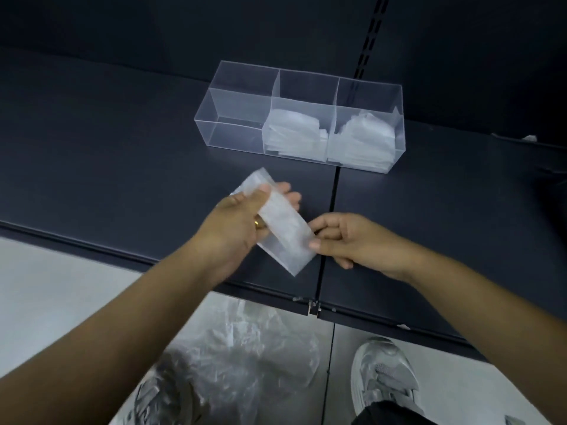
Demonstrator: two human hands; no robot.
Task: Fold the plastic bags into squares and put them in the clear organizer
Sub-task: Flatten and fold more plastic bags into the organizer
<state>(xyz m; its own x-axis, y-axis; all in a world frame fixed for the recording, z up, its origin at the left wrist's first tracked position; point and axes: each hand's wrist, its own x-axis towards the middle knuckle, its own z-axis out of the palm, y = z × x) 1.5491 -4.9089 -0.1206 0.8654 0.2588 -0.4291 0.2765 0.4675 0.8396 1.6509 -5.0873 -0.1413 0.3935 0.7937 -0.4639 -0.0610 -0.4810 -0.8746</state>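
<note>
- Your left hand point(242, 222) grips the far end of the folded bag point(280, 222), your right hand point(346, 240) pinches the near end.
- The strip runs diagonally above the shelf point(122, 154), organizer point(302, 115) beyond; probably fold end to end.

Premises appear to be a retail shop or stockroom. Evidence: a dark metal gondola-style shelf point(122, 154) made of two panels butted at a seam, its front edge carrying a channel strip of the kind used for price labels. Behind it rises a matching dark back panel point(214, 29) with a slotted vertical upright point(369, 35), the standard fitting for adjustable shelf brackets. Flooring point(46, 286) is pale, smooth and glossy, of commercial type. No merchandise is displayed; the shelf carries only a clear organizer point(242, 96). A loose heap of plastic bags point(245, 357) lies on the floor below the shelf.
</note>
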